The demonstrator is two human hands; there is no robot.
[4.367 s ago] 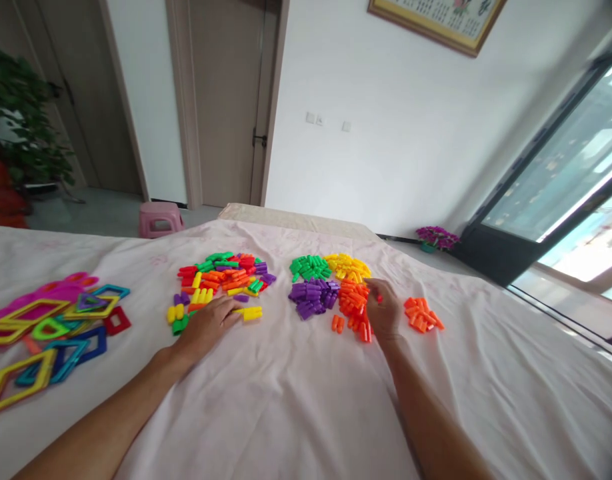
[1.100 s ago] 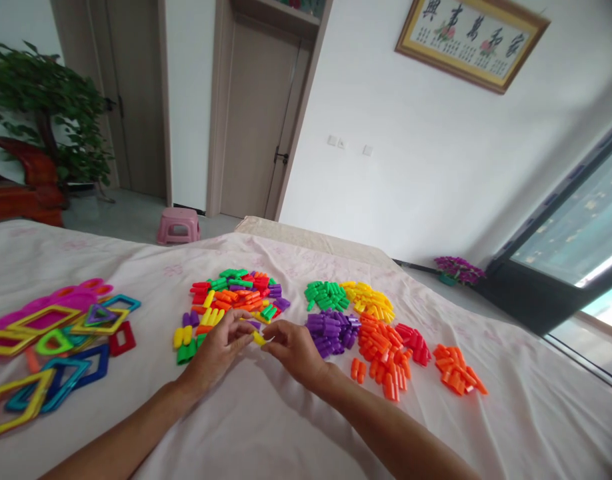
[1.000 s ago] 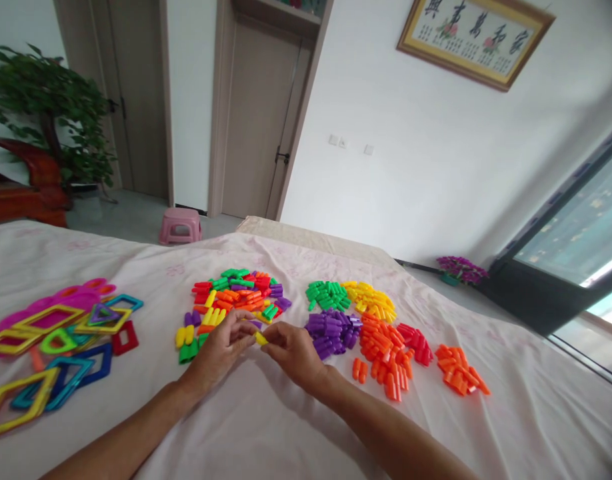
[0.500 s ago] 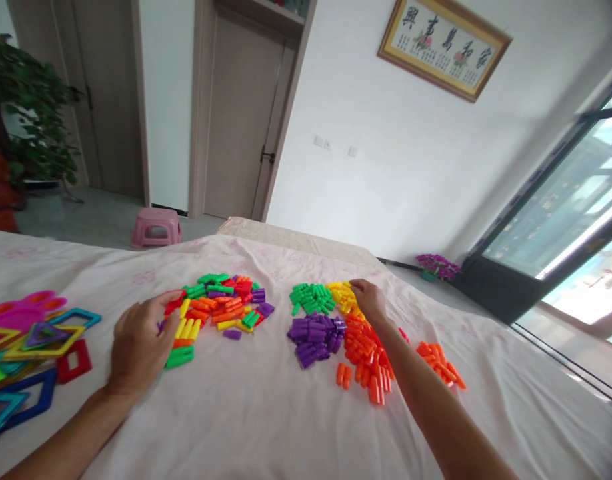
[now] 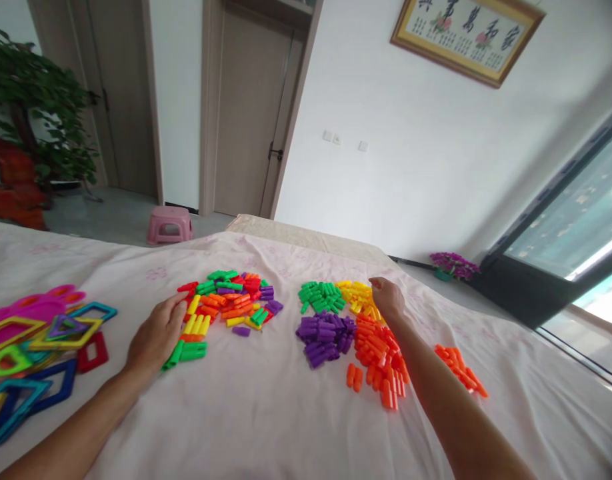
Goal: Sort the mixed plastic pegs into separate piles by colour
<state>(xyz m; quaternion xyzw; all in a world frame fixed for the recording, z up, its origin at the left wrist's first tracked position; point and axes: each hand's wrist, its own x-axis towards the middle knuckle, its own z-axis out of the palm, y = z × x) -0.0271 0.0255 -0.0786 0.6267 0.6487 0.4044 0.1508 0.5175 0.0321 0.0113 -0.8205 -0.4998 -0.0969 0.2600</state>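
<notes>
My left hand [image 5: 159, 333] reaches over the left edge of a mixed pile of small plastic tube-shaped blocks [image 5: 236, 308] in green, red, orange, purple and yellow. Its fingers are loosely bent and slightly apart, with the fingertips by a red block [image 5: 187, 288]. Two green blocks [image 5: 192, 351] lie below them. At the far side of the sorted heaps my right hand [image 5: 387, 298] is closed beside the yellow blocks [image 5: 359, 295]; whatever it holds is hidden. Near it lie green blocks [image 5: 322, 296], purple blocks [image 5: 326, 335] and orange blocks [image 5: 381, 350].
Flat coloured frame-shaped tiles [image 5: 61, 383] and a pink piece [image 5: 36, 310] lie at the left. More orange blocks [image 5: 460, 369] rest right of my right forearm. Everything is on a pale flowered cloth [image 5: 266, 413]. A pink stool [image 5: 170, 223] stands beyond it.
The view has turned a little to the left. My left hand has shifted slightly up, uncovering a green block below it. My right hand has moved slightly right of the yellow blocks.
</notes>
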